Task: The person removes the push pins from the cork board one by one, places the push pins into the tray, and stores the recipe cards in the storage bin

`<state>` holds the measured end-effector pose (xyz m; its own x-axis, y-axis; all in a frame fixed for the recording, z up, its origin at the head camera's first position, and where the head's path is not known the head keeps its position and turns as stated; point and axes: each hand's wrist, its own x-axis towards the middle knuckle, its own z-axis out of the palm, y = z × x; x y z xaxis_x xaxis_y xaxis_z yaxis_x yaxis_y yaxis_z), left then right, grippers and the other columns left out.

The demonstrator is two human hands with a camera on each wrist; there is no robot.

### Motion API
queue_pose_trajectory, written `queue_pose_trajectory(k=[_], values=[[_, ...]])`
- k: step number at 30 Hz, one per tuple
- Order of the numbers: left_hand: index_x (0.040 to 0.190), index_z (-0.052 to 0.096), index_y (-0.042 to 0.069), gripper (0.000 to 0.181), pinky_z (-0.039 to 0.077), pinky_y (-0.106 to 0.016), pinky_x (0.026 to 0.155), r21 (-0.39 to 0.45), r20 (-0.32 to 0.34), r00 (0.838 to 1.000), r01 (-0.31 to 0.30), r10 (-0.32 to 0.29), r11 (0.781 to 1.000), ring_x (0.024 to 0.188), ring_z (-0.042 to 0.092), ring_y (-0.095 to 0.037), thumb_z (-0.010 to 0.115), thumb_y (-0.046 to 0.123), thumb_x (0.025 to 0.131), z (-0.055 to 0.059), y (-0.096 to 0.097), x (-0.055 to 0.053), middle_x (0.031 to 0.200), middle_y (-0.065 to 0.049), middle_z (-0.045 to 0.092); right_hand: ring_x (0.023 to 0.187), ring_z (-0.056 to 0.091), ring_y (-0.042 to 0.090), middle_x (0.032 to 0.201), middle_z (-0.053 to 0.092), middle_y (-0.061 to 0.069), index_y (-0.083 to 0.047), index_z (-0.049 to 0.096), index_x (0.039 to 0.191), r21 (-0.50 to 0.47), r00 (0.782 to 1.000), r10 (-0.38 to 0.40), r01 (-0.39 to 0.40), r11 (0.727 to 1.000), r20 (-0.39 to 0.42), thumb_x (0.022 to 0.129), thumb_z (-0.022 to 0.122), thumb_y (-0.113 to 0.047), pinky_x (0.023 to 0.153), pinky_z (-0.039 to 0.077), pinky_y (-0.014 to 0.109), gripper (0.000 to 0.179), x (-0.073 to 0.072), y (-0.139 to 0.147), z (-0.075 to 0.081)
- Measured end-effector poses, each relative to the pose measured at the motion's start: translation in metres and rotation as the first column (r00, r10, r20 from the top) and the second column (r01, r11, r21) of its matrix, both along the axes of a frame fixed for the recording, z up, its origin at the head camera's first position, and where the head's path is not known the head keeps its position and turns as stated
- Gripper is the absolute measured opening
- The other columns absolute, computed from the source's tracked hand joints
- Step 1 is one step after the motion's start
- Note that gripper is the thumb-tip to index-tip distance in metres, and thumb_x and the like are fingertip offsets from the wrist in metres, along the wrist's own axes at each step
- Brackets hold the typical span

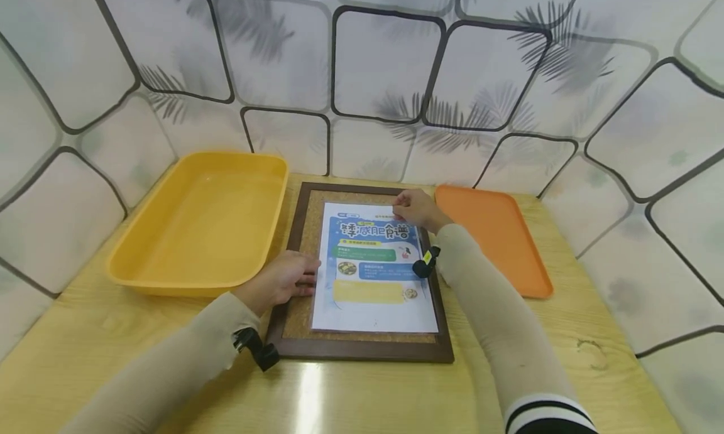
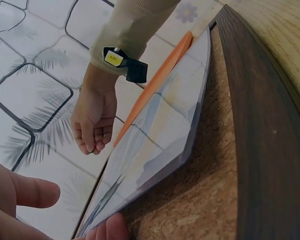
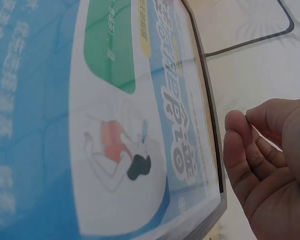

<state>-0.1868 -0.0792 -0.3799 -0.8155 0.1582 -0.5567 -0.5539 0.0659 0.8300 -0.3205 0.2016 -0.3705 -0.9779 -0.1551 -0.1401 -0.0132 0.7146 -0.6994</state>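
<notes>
A laminated sheet (image 1: 373, 308) printed in blue, green and yellow lies over a brown-framed cork board (image 1: 296, 318). Along the sheet's left edge, my left hand (image 1: 286, 277) has its fingertips right at the plastic. Its thumb (image 2: 37, 193) stands apart from the fingers in the left wrist view. My right hand (image 1: 417, 208) is over the sheet's top right corner. Between its thumb and index finger it pinches a tiny dark-green thing (image 2: 91, 151), mostly hidden by the fingertips; I cannot tell its kind.
To the left stands a deep yellow tray (image 1: 198, 220), its near right corner close to my left wrist. A flat orange tray (image 1: 494, 233) lies on the right, partly behind my right forearm. Patterned wall covering (image 1: 384, 63) rises behind the wooden table (image 1: 367, 396).
</notes>
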Motion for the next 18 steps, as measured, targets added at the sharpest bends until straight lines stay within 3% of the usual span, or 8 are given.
queue_pose_trajectory(k=[7, 12, 18], values=[[0.138, 0.039, -0.007, 0.042, 0.051, -0.031, 0.076, 0.001, 0.000, 1.000, 0.001, -0.001, 1.000, 0.096, 0.050, -0.024, 0.049, 0.010, 0.101, -0.002, 0.000, 0.001, 0.120, -0.017, 0.049, 0.079, 0.066, 0.021, 0.093, 0.066, 0.014, 0.000, 0.059, 0.109, -0.035, 1.000, 0.015, -0.015, 0.999, -0.012, 0.094, 0.058, -0.009, 0.070, 0.054, 0.030, 0.017, 0.003, 0.006, -0.003], [0.138, 0.039, -0.007, 0.042, 0.049, -0.029, 0.073, 0.028, 0.001, 1.000, 0.003, -0.003, 1.000, 0.093, 0.051, -0.022, 0.049, 0.009, 0.100, -0.002, 0.000, -0.002, 0.115, -0.015, 0.051, 0.080, 0.066, 0.022, 0.093, 0.066, 0.013, -0.001, 0.058, 0.112, 0.003, 1.000, 0.021, -0.021, 1.000, -0.013, 0.096, 0.057, -0.011, 0.073, 0.055, 0.033, 0.019, 0.005, 0.014, -0.001], [0.138, 0.039, 0.002, 0.041, 0.050, -0.037, 0.072, 0.054, 0.028, 1.000, -0.002, 0.000, 0.999, 0.095, 0.052, -0.025, 0.050, 0.008, 0.100, -0.001, -0.002, -0.001, 0.115, -0.015, 0.052, 0.083, 0.067, 0.023, 0.095, 0.066, 0.013, -0.001, 0.057, 0.116, 0.003, 1.000, 0.027, -0.027, 1.000, 0.000, 0.098, 0.054, -0.016, 0.075, 0.055, 0.034, 0.023, 0.006, 0.021, 0.002]])
